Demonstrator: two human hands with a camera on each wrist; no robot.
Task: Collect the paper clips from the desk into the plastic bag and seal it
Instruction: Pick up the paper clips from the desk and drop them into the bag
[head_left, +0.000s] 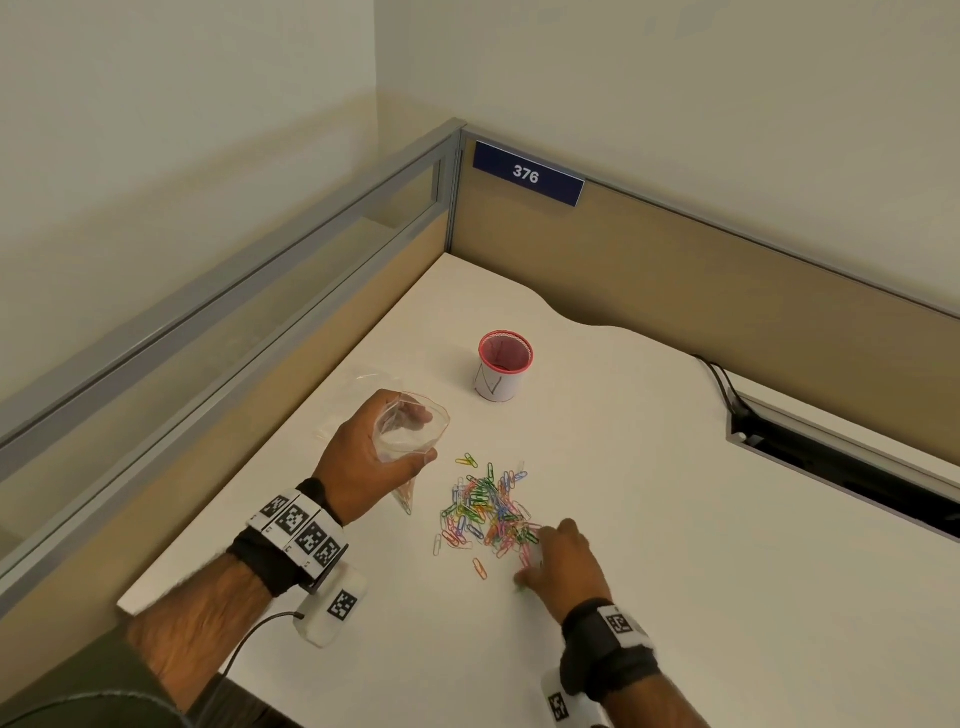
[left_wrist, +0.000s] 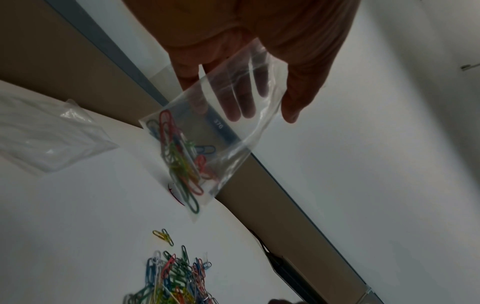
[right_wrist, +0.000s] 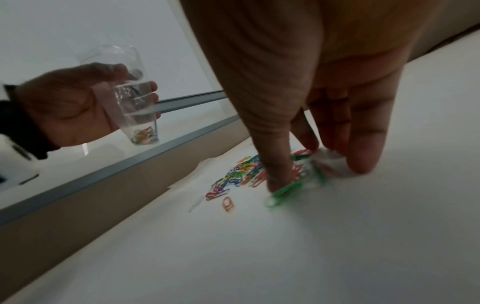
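Note:
A heap of coloured paper clips (head_left: 488, 509) lies on the white desk (head_left: 649, 519), also seen in the left wrist view (left_wrist: 176, 277). My left hand (head_left: 427, 439) holds a small clear plastic bag (head_left: 402, 434) above the desk, left of the heap, with its mouth open upward. Several clips (left_wrist: 182, 164) lie in the bottom of the bag (left_wrist: 228, 133). My right hand (head_left: 530, 558) is down on the near right edge of the heap. Its thumb and fingers (right_wrist: 361, 164) pinch round a few blurred clips (right_wrist: 298, 174), a green one among them.
A white cup with a red rim (head_left: 504, 369) stands behind the heap. Another clear bag (left_wrist: 52, 133) lies flat on the desk at the far left. Stray clips (head_left: 480, 569) lie near the heap. A cable slot (head_left: 831, 457) opens at the right; partitions close two sides.

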